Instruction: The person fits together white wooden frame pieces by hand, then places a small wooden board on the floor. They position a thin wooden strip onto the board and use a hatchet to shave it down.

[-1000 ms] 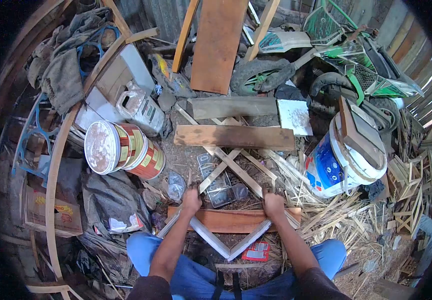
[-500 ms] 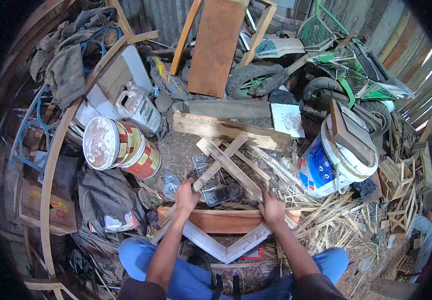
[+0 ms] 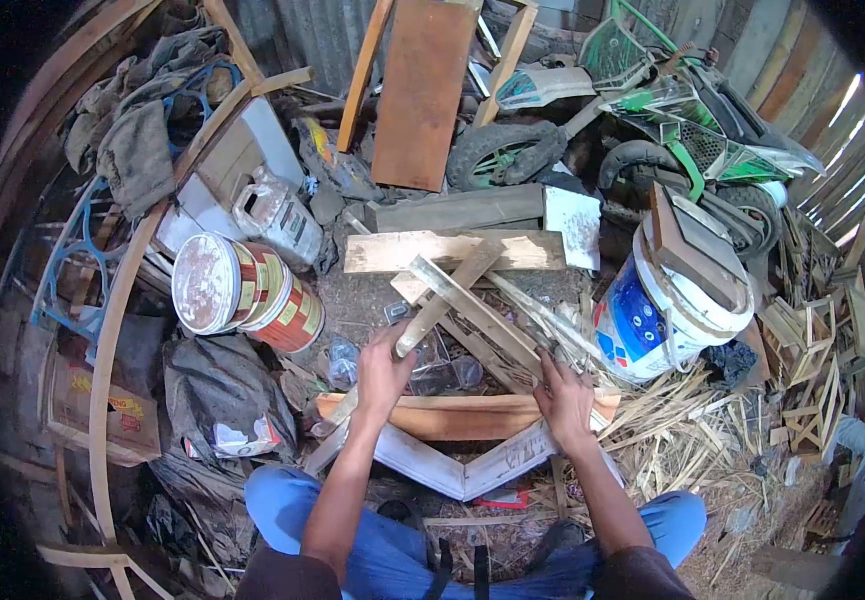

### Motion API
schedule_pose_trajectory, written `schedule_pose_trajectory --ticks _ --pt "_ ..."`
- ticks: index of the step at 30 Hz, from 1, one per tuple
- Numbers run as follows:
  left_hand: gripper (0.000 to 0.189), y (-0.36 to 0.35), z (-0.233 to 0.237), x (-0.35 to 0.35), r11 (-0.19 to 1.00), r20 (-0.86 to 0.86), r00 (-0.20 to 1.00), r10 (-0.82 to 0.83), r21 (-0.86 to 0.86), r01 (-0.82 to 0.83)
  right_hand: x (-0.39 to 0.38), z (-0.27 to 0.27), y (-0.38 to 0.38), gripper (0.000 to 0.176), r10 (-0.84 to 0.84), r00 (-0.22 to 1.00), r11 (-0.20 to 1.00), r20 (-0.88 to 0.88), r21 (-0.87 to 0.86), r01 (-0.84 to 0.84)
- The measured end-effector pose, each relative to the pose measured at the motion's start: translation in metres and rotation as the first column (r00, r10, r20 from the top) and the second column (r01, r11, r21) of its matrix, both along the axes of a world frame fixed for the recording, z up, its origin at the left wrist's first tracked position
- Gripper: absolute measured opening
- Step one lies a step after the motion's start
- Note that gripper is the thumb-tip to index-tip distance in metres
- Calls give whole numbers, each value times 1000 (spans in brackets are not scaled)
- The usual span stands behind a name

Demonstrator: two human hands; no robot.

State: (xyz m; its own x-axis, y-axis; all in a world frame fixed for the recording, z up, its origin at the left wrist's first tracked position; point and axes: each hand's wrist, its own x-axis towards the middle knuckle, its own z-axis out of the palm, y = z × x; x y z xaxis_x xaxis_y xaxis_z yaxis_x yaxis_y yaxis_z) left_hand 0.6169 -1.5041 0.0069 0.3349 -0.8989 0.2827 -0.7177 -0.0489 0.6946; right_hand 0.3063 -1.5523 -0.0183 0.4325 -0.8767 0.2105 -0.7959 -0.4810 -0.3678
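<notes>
Two wooden strips cross in an X in front of me. My left hand (image 3: 383, 375) is closed round the near end of one wooden strip (image 3: 453, 298), which slants up to the right. At the lower end of the other wooden strip (image 3: 483, 322), which slants up to the left, my right hand (image 3: 565, 402) has its fingers closed. Below both hands lies a reddish-brown board (image 3: 453, 418), with a white V-shaped wooden piece (image 3: 465, 482) against its near side. Beneath the crossed strips are more thin strips, and a clear plastic case is partly hidden there.
A rough plank (image 3: 453, 252) lies beyond the strips. Paint buckets (image 3: 253, 290) stand at left, and a white-and-blue bucket (image 3: 643, 310) at right. Wood shavings (image 3: 673, 430) cover the ground at right. A green motorbike (image 3: 693, 130) is behind. Another person's leg (image 3: 858, 470) shows at far right.
Both strips have shifted, and the crossing now sits slightly farther right. My hands have moved a little right and, on the left, slightly away from me. The view has tilted slightly.
</notes>
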Motion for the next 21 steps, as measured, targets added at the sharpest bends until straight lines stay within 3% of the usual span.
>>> schedule_pose_trajectory --ticks 9,11,17,21 --pt "47 2 4 -4 999 13 1000 -11 37 11 6 -7 0 66 -33 998 999 49 18 32" --pt "45 3 10 -5 990 -47 999 24 143 -17 12 -7 3 66 -82 995 996 64 24 81" --pt "49 4 -8 -1 1000 6 1000 7 19 -7 16 -4 2 65 -94 992 993 82 79 88" --pt "44 1 0 -4 996 7 1000 20 85 -21 17 -1 -2 60 -88 990 990 112 123 74"
